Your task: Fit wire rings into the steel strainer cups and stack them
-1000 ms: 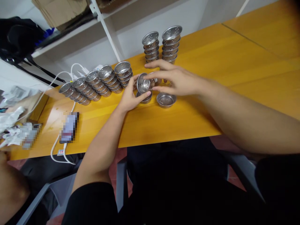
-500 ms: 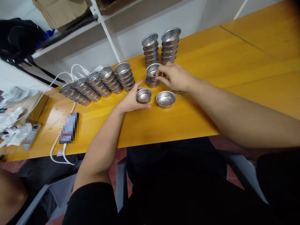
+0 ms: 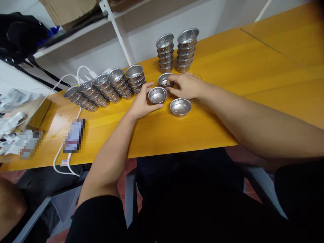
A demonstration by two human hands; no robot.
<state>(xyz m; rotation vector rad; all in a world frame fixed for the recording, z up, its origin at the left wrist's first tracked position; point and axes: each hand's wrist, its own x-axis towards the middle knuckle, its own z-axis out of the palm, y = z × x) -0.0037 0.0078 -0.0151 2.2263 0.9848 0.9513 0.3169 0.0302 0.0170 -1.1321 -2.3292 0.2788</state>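
Observation:
My left hand (image 3: 140, 104) grips a small perforated metal cup (image 3: 157, 95), lifted a little off the yellow table (image 3: 243, 71). My right hand (image 3: 186, 85) pinches the rim of another metal cup (image 3: 163, 80) just behind it. A shallow metal dish (image 3: 180, 106) lies on the table in front of my right hand. Two upright stacks of the same cups (image 3: 176, 50) stand behind my hands. A long row of tilted cup stacks (image 3: 106, 87) runs off to the left.
A phone (image 3: 74, 135) with a white cable (image 3: 59, 158) lies at the left of the table, with crumpled wrappers (image 3: 15, 135) beyond it. White shelving (image 3: 111, 20) and a black bag (image 3: 17, 33) stand behind. Another person's arm (image 3: 10, 206) shows at bottom left.
My right hand carried a cup back from my left hand and set it down behind, still holding its rim. My left hand took up the cup that lay on the table.

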